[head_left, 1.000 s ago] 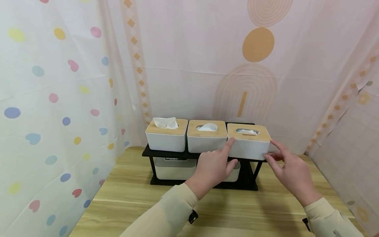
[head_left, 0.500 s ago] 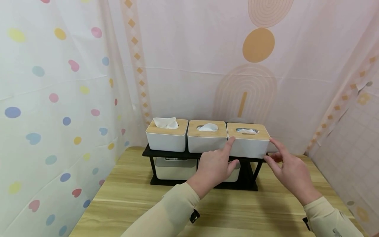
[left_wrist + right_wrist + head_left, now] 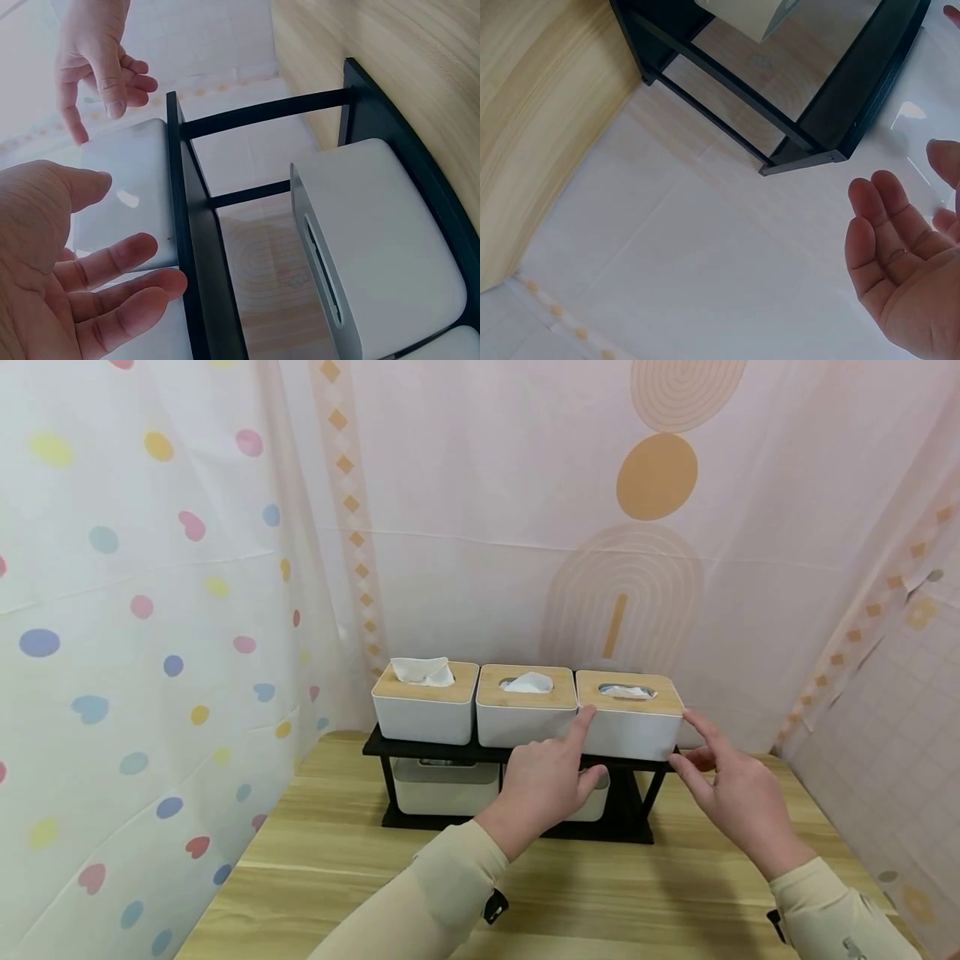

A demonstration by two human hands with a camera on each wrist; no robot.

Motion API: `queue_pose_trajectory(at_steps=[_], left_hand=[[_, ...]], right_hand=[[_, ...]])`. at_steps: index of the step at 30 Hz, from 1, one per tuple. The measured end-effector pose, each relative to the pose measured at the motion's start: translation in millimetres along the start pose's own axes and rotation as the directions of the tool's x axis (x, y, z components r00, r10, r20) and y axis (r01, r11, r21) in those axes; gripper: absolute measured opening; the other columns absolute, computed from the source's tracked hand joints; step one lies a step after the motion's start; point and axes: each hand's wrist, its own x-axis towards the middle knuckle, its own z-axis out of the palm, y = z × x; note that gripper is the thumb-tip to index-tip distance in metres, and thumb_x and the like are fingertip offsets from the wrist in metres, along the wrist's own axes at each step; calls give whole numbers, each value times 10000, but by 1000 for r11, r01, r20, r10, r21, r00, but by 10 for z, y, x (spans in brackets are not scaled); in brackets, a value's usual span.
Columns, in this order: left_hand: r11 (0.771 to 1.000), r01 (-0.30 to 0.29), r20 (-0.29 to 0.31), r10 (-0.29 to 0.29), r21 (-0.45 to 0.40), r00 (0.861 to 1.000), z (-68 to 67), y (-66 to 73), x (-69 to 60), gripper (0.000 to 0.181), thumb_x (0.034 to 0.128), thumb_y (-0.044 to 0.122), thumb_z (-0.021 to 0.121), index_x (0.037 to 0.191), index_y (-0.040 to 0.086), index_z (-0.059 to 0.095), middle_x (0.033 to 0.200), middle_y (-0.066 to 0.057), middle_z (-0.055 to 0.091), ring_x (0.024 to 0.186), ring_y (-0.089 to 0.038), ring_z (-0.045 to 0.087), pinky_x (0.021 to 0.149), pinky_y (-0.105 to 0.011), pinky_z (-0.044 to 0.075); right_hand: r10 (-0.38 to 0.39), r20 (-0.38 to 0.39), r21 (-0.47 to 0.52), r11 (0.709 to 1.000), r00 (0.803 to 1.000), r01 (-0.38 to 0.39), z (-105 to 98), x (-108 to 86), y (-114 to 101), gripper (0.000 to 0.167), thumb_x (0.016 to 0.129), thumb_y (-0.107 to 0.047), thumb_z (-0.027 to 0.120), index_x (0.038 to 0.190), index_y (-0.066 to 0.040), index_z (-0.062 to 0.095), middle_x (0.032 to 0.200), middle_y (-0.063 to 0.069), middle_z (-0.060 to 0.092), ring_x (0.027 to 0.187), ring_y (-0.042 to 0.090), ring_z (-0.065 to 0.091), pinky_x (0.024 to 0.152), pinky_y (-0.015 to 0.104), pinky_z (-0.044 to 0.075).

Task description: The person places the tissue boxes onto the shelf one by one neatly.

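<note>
Three white tissue boxes with bamboo lids stand side by side on the upper shelf of a black two-tier rack (image 3: 420,749). At the front left of the right-hand tissue box (image 3: 628,735), my left hand (image 3: 536,789) touches with an extended index finger, its thumb apart from the box. My right hand (image 3: 738,802) has its index fingertip and thumb at that box's right front corner, the other fingers loosely bent. The middle tissue box (image 3: 517,723) and the left tissue box (image 3: 423,720) have white tissue sticking out. The right-hand box's tissue lies low in its slot.
On the lower tier sit a white box with a grey top (image 3: 446,793) and another similar box (image 3: 596,802), partly hidden by my left hand. The rack stands on a wood-grain table (image 3: 322,860). Patterned curtains (image 3: 480,568) hang behind and at both sides.
The right-hand tissue box has shifted slightly back, its front edge nearer in line with the others. Both hands have stayed at it, and over the last half second they hardly move.
</note>
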Motion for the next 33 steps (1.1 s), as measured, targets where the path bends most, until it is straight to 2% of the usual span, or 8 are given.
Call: queue_pose_trajectory(at_steps=[7, 14, 19, 23, 27, 31, 33], left_hand=[[999, 52, 20, -52, 0, 998, -19, -82, 3, 810, 1052, 578, 609, 1694, 238, 249, 538, 66, 478, 423, -121, 444, 411, -256, 341], [995, 99, 39, -99, -6, 994, -48, -176, -27, 830, 1041, 585, 625, 1694, 233, 253, 531, 61, 482, 427, -127, 450, 413, -266, 347], [991, 137, 52, -137, -1, 989, -62, -240, -48, 849, 1037, 598, 622, 1704, 236, 242, 510, 57, 489, 426, -130, 460, 417, -274, 357], [986, 166, 85, -165, -6, 983, -47, -184, -3, 865, 1034, 613, 616, 1715, 269, 208, 515, 59, 506, 440, -135, 479, 432, -283, 377], [991, 134, 100, -132, -11, 986, -9, -11, 79, 861, 1036, 618, 608, 1712, 287, 192, 531, 75, 516, 461, -119, 493, 442, -273, 386], [999, 51, 66, -51, 7, 997, 36, 190, 128, 819, 1041, 624, 593, 1694, 293, 226, 579, 107, 519, 463, -85, 486, 428, -246, 375], [1000, -11, 48, 11, 0, 999, 53, 251, 111, 768, 1054, 620, 571, 1680, 294, 267, 637, 130, 556, 479, -55, 494, 427, -225, 363]], right_hand=[[-31, 11, 24, 999, 999, 30, 101, 111, -21, 707, 918, -130, 839, 1541, -100, 508, 864, 123, 806, 454, -10, 373, 437, 231, 320], [-47, 47, 53, 998, 998, 44, 202, 219, -79, 689, 927, -156, 838, 1536, -87, 523, 873, 131, 806, 511, 141, 596, 453, 312, 434], [-63, 55, 77, 995, 997, 58, 293, 281, -115, 694, 928, -153, 836, 1540, -88, 516, 868, 138, 805, 565, 224, 675, 473, 378, 495], [-52, 64, 64, 997, 997, 48, 268, 264, -60, 715, 937, -166, 829, 1566, -96, 496, 881, 146, 809, 574, 241, 684, 496, 421, 517], [1, 83, 43, 999, 997, -4, 133, 153, 76, 736, 957, -175, 811, 1599, -107, 457, 905, 166, 808, 531, 213, 632, 488, 416, 481], [54, 102, 29, 998, 993, -57, -38, 2, 229, 750, 984, -198, 784, 1630, -114, 412, 936, 200, 805, 561, 249, 664, 483, 373, 451], [98, 125, 24, 994, 987, -102, -120, -71, 298, 775, 1004, -236, 764, 1652, -99, 361, 977, 233, 801, 603, 292, 697, 488, 371, 449]])
